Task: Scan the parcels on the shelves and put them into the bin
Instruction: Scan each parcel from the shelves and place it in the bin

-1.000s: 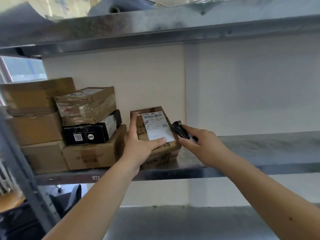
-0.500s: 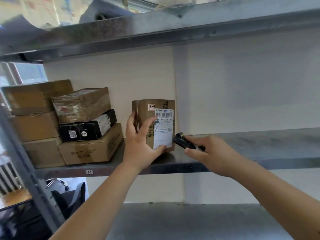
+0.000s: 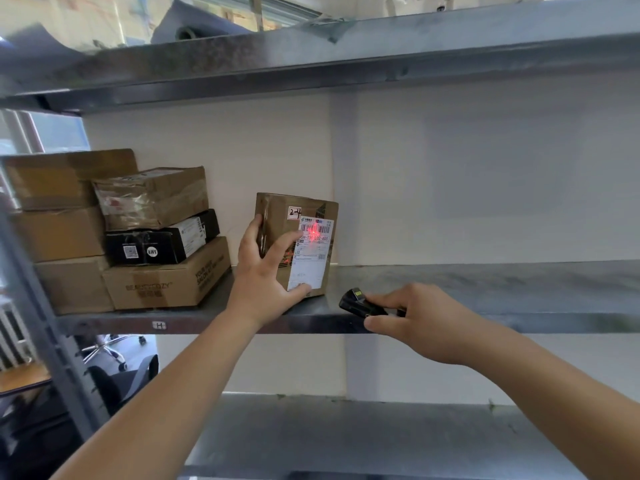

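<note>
Five other cartons [image 3: 114, 233] sit stacked at the far left of the middle shelf [image 3: 485, 289]: plain brown ones at the back, a taped brown one on a black box on a printed brown carton in front. All untouched, well apart from the hands.

Next right, left hand [image 3: 263, 271] grasps the parcel [image 3: 298, 244]: fingers wrapped round its left edge, thumb pressed on the label's lower corner. Parcel stands upright on its bottom edge on the shelf, label facing the camera, just right of the stack. Red scan spot sits on the barcode [image 3: 315, 227] near the top of the label.

Right of that, right hand [image 3: 422, 320] pinches a small black scanner [image 3: 358, 301] between thumb and fingers at the shelf's front lip, nose aimed up-left at the label.

Handling, my read: small stiff corrugated box, probably light since one hand props it easily. The tape on it looks slick, so grip across opposite side faces or cup the bottom, not the label. Corners could crush if it's dropped in the bin.

Versus a second ago: parcel was lying tilted back, label up, scanner nearly touching it. Now it's tipped upright, scanner pulled back and lower, beam on. Bin not in view.
</note>
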The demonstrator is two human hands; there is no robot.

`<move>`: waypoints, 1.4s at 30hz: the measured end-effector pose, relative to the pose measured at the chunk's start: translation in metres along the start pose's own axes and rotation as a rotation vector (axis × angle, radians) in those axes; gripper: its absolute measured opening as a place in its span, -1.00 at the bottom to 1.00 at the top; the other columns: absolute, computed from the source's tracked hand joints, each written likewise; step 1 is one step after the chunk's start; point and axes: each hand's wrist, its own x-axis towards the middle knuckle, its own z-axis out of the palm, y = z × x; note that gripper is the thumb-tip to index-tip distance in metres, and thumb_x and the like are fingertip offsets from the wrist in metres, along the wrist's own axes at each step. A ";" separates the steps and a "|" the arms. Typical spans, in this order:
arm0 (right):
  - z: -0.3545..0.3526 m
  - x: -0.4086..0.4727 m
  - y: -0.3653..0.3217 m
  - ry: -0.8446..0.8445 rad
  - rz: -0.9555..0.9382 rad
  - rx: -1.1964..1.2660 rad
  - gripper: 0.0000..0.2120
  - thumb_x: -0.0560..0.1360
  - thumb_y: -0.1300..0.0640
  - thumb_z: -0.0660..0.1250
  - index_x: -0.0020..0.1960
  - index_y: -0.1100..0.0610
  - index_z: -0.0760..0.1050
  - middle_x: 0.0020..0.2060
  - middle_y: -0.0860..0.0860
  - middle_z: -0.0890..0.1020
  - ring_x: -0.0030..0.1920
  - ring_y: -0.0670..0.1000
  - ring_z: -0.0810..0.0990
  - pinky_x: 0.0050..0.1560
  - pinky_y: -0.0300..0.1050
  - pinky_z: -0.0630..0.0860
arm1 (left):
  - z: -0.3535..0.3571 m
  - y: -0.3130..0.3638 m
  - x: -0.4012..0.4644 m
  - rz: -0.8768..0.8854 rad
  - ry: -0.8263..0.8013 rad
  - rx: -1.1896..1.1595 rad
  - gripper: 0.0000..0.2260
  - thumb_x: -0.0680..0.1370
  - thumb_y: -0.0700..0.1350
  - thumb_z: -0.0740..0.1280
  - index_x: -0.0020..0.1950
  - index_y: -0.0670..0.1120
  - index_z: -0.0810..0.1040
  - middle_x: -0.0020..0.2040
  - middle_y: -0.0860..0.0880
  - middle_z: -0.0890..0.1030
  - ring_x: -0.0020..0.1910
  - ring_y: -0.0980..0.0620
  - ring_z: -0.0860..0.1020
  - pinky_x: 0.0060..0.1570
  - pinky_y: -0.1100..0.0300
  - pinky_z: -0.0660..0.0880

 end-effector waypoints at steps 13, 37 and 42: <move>0.025 -0.015 -0.011 0.131 0.070 0.054 -0.49 0.53 -0.28 0.35 0.47 -0.26 0.46 -0.52 -0.16 0.42 -0.51 -0.11 0.35 -0.50 -0.26 0.26 | -0.014 -0.001 -0.009 -0.059 0.032 -0.239 -0.13 0.28 0.05 0.68 0.42 0.47 0.29 0.64 0.13 -0.07 0.59 0.09 0.08 0.55 0.02 0.23; 0.113 -0.251 -0.047 0.738 0.825 -0.043 -0.42 0.50 -0.21 0.41 0.51 -0.21 0.44 -0.01 -0.16 0.70 -0.28 -0.21 0.61 -0.33 -0.23 0.53 | 0.018 0.137 -0.122 0.076 -0.602 -1.070 -0.08 0.20 0.08 0.68 0.45 0.42 0.31 0.52 0.06 0.26 0.39 0.39 0.32 0.41 0.35 0.35; 0.118 -0.329 -0.033 0.816 1.002 -0.091 -0.33 0.45 -0.26 0.48 0.51 -0.15 0.45 0.17 -0.23 0.64 -0.08 -0.31 0.56 -0.21 -0.50 0.43 | 0.053 0.209 -0.167 0.065 -0.783 -1.202 -0.10 0.21 0.05 0.67 0.43 0.42 0.33 0.50 0.07 0.26 0.35 0.43 0.35 0.40 0.36 0.36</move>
